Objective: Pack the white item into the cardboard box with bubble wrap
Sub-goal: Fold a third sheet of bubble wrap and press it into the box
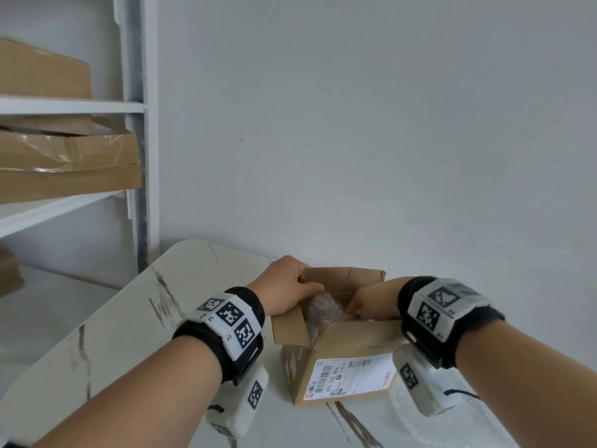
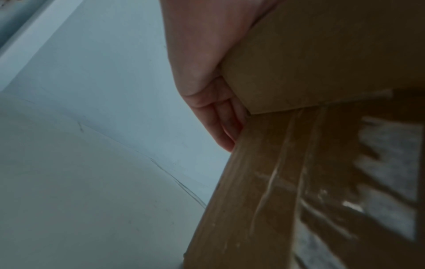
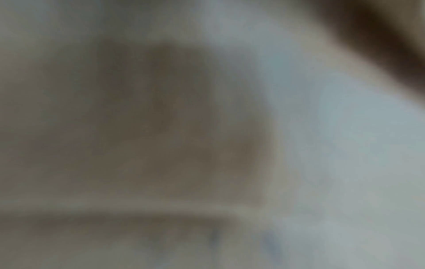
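A small cardboard box (image 1: pixel 342 357) with a shipping label stands open on the marble table (image 1: pixel 135 324). Bubble wrap (image 1: pixel 323 310) fills its inside; any white item under it is hidden. My left hand (image 1: pixel 289 287) grips the box's left flap at the far corner, thumb over the edge. In the left wrist view the fingers (image 2: pixel 220 123) curl behind the cardboard box (image 2: pixel 310 76) flap. My right hand (image 1: pixel 371 302) reaches into the box from the right; its fingertips are hidden inside. The right wrist view is a blur.
A white shelf unit (image 1: pixel 135 130) with several flat cardboard cartons (image 1: pixel 64 163) stands at the left. A white wall rises just behind the box. The table's rounded edge runs along the left.
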A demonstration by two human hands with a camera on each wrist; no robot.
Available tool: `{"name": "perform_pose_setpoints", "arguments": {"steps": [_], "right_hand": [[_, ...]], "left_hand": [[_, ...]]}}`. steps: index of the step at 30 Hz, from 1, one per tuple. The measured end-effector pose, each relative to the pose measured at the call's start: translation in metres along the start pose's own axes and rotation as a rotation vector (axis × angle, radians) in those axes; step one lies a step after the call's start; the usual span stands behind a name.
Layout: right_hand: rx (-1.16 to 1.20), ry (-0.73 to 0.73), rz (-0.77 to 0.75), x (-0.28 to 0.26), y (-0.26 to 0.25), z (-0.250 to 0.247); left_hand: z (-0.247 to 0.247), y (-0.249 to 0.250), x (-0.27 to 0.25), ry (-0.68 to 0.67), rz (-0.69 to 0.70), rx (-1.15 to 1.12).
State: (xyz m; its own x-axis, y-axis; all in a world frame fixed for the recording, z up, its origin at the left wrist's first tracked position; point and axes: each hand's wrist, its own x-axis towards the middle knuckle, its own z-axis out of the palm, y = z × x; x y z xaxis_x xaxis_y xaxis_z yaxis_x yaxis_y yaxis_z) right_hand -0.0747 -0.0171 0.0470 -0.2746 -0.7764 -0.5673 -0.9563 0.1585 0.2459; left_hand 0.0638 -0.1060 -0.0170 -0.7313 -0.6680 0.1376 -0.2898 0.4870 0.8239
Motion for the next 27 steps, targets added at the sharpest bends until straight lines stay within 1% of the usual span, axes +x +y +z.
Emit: {"name": "perform_pose_setpoints", "arguments": {"steps": [3,5,7,9,10,13,16,20,24,27], "right_hand": [[-0.074,0.069,0.009,-0.009,-0.007,0.005],[-0.059,0.095,0.041,-0.019,-0.007,0.004],[0.021,0.157,0.034,-0.034,-0.008,-0.002],[0.188,0.225,-0.004,-0.049,-0.006,-0.008],[0.247,0.229,-0.027,-0.055,-0.004,-0.01],[0.313,0.165,-0.07,-0.059,-0.006,-0.009],[0.229,0.12,-0.094,-0.053,-0.015,-0.005],[0.021,0.05,-0.088,-0.044,-0.023,-0.004],[-0.054,0.011,-0.096,-0.039,-0.026,-0.007],[-0.16,-0.02,-0.103,-0.04,-0.03,-0.01]], "left_hand": [[-0.002,0.007,-0.005,-0.022,-0.006,0.059],[-0.003,0.011,-0.008,-0.044,-0.004,0.096],[-0.006,0.015,-0.011,-0.082,-0.005,0.124],[-0.01,0.019,-0.014,-0.143,-0.007,0.151],[-0.011,0.021,-0.015,-0.161,-0.013,0.157],[-0.009,0.025,-0.018,-0.152,-0.021,0.129],[-0.005,0.022,-0.018,-0.138,-0.014,0.126],[-0.008,0.017,-0.013,-0.165,0.005,0.119],[-0.007,0.014,-0.011,-0.154,0.023,0.102],[-0.007,0.013,-0.009,-0.149,0.03,0.105]]}}
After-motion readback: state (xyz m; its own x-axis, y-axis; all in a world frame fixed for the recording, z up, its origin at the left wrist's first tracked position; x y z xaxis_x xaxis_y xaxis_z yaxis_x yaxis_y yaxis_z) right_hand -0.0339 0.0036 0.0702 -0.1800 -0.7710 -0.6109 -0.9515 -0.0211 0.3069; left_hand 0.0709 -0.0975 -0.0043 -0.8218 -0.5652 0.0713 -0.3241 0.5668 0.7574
